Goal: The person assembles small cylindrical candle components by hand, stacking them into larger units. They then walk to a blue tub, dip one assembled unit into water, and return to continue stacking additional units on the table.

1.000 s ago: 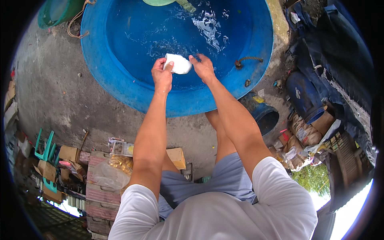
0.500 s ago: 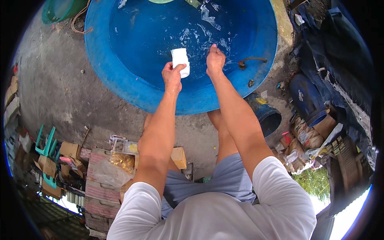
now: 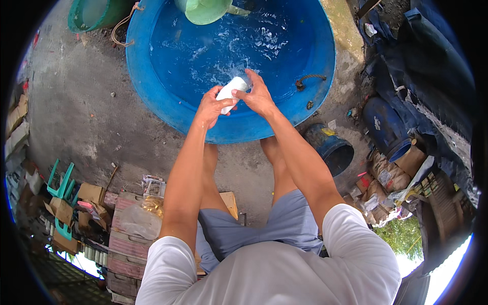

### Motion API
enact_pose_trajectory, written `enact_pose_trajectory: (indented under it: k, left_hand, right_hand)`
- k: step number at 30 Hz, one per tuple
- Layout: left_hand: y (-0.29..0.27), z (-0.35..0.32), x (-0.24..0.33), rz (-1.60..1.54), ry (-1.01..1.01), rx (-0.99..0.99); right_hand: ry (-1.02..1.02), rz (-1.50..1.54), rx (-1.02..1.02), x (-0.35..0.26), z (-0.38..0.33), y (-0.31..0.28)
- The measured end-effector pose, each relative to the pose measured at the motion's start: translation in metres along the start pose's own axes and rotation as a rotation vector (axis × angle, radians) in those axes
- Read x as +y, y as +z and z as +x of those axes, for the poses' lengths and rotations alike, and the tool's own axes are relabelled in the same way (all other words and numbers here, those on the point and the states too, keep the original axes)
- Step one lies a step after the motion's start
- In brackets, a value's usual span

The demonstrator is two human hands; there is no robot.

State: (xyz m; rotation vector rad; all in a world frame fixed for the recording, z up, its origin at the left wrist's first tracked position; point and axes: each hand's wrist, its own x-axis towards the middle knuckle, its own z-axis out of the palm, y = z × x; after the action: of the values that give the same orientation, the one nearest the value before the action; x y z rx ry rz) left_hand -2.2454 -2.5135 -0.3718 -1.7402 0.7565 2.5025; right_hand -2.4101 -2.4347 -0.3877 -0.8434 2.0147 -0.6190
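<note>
My left hand [image 3: 207, 108] is closed around a white oblong piece [image 3: 231, 93], with its thumb across the near end. Whether the piece is a folded pad or a small container I cannot make out. At its far right end is my right hand [image 3: 257, 95], thumb against the white surface and fingers stretched out apart. Both hands are over the near side of a big round blue tub [image 3: 168, 121] with rippling water in it. A light green dipper [image 3: 206, 11] lies in the water at the tub's far side, its handle pointing right.
A green bucket [image 3: 94, 15] stands beyond the tub at left. To the right lie a blue drum [image 3: 330, 150], another blue barrel [image 3: 386, 127] and dark sheeting [image 3: 417, 66]. Cardboard boxes [image 3: 91, 193], a green plastic chair [image 3: 62, 182] and stacked crates [image 3: 127, 244] crowd the near left.
My right hand has come left out of the water to the white piece. The piece has tilted rightward in my left hand. The dipper shows more fully now, as the view has shifted.
</note>
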Motion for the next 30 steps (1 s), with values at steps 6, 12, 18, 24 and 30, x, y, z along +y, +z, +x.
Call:
enact_pose_trajectory:
  k: [6, 12, 18, 24, 30]
  left_hand:
    - [0.014, -0.118, 0.057, -0.036, 0.098, -0.186]
    - [0.06, -0.224, 0.103, 0.391, 0.25, 0.002]
    - [0.072, -0.34, 0.153, 0.66, 0.469, 0.169]
    - [0.046, -0.427, 0.197, 1.094, 1.007, 0.455]
    - [0.071, -0.464, 0.205, 1.193, 1.322, 0.385]
  right_hand:
    - [0.379, 0.828, -0.528, -0.073, -0.04, -0.083]
    - [0.183, 0.615, -0.386, -0.166, -0.1, -0.112]
    - [0.202, 0.774, -0.356, -0.199, -0.122, -0.169]
    - [0.001, 0.791, -0.308, -0.226, -0.161, -0.304]
    - [0.087, 0.573, -0.173, -0.313, -0.238, -0.299]
